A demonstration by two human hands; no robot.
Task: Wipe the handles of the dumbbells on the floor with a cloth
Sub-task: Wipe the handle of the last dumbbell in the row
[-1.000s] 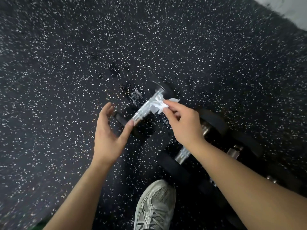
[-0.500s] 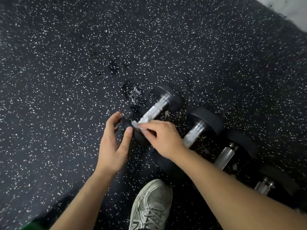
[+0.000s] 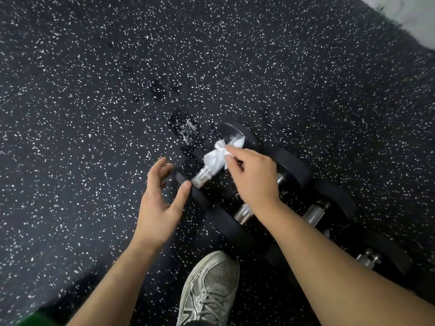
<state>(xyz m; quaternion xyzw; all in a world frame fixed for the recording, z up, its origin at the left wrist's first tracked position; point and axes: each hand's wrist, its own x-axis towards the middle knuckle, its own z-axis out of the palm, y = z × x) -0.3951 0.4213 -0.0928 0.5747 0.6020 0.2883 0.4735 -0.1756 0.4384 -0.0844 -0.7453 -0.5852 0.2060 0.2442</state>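
The cloth [image 3: 217, 156], a small crumpled white piece, sits just right of the frame's centre, draped over the upper part of the chrome handle [image 3: 207, 171] of the first dumbbell [image 3: 237, 135], the leftmost in a row of dumbbells [image 3: 313, 214] that runs down toward the lower right of the frame. The right hand [image 3: 255, 180] pinches the cloth between thumb and fingertips and presses it onto the bar; the left hand [image 3: 160, 203] hovers just left of that dumbbell's near weight, fingers spread and curled, and whether the thumb tip touches the weight I cannot tell. This handle's long axis runs diagonally, from lower left up to upper right, with one black weight at the upper right end and the other at the lower left; the neighbouring handles lie roughly parallel to it. Judging by the scene, the job looks early: the cloth is on the first handle only, its lower stretch bare and shiny, and at least three more handles further down the row show no cloth on them and are presumably left to do. Around all this lies a black speckled floor [image 3: 94, 114] with a wet-looking patch [image 3: 186, 132] just upper left of the dumbbell, and a grey shoe [image 3: 208, 290] at the bottom centre.
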